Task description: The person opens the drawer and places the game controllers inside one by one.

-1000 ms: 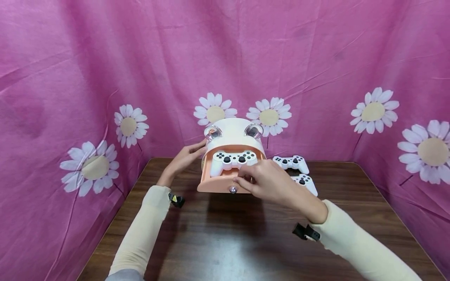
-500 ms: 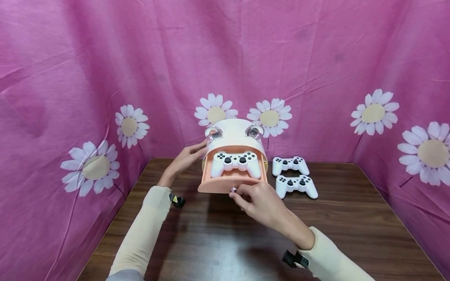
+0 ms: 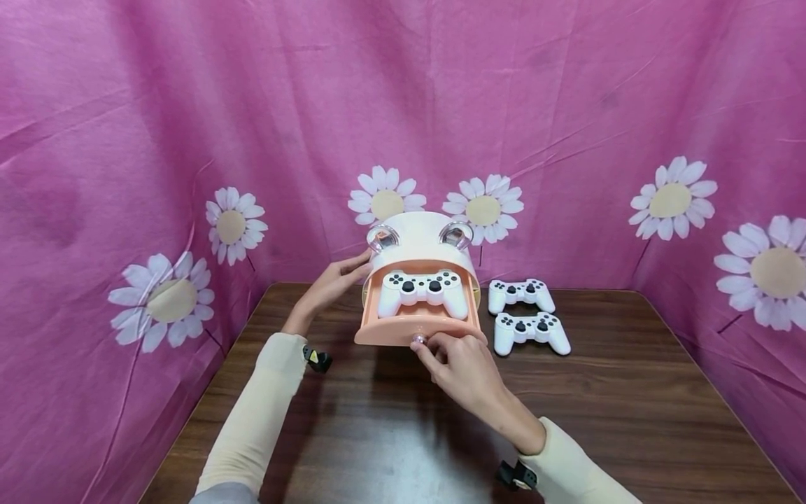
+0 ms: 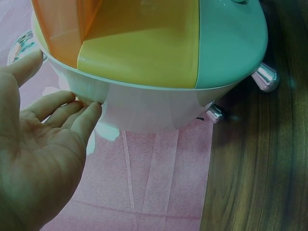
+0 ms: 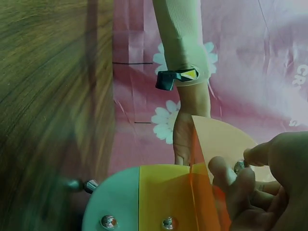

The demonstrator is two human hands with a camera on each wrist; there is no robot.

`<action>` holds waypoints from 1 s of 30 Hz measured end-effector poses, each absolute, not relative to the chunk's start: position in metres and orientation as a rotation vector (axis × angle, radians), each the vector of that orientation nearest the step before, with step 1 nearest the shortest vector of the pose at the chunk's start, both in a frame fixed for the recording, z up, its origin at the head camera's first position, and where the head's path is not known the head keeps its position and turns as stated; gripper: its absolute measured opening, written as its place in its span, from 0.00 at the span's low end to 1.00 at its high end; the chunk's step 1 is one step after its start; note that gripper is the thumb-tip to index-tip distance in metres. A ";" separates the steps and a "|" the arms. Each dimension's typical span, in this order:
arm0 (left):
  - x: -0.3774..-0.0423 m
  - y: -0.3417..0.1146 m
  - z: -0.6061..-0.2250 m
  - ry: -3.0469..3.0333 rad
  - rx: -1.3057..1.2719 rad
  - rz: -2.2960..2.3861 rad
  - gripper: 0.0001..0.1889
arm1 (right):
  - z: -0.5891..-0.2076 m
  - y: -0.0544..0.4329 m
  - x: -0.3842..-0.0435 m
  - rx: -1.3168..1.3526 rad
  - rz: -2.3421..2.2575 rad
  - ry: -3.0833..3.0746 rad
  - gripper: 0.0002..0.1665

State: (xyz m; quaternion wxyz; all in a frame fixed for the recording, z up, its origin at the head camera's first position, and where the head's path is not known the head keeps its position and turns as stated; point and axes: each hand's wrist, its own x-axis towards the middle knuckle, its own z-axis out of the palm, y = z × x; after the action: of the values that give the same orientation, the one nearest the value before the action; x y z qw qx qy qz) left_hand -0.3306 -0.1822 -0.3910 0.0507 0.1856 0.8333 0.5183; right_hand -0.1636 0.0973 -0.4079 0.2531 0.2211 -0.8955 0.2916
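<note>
A small white cabinet (image 3: 418, 234) with two silver ring ornaments stands at the back of the table. Its top peach drawer (image 3: 385, 332) is pulled out, and a white game controller (image 3: 423, 294) lies inside. My right hand (image 3: 469, 371) pinches the round silver knob (image 3: 418, 339) on that drawer front between thumb and finger. My left hand (image 3: 334, 285) is against the cabinet's left side; in the left wrist view its fingertips (image 4: 91, 113) touch the white wall, fingers extended. Below the peach drawer, the yellow drawer (image 4: 144, 43) and green drawer (image 4: 231, 43) are closed.
Two more white controllers, a rear one (image 3: 520, 288) and a nearer one (image 3: 532, 327), lie right of the cabinet on the dark wooden table (image 3: 598, 392). A pink flowered cloth (image 3: 567, 105) hangs behind and at both sides. Silver feet (image 4: 264, 77) support the cabinet.
My right hand has moved from over the drawer's right side down to its knob and now pinches it. The controllers at right came into full view. My left hand stayed put.
</note>
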 end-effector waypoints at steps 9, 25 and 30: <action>-0.331 -0.182 -0.391 2.548 0.566 1.571 0.34 | -0.412 0.089 -0.163 0.478 0.839 -2.424 0.15; -0.332 -0.182 -0.393 2.519 0.596 1.602 0.34 | -0.413 0.084 -0.168 0.489 0.745 -2.274 0.21; -0.333 -0.183 -0.393 2.505 0.593 1.603 0.34 | -0.408 0.083 -0.175 0.507 0.769 -2.259 0.23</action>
State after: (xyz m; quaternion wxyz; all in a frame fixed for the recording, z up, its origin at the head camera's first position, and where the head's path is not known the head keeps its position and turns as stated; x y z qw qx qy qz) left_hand -0.3329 -0.1830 -0.3934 0.0547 0.1953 0.8248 0.5278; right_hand -0.1748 0.0831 -0.4082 0.3439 0.1950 -0.8696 0.2959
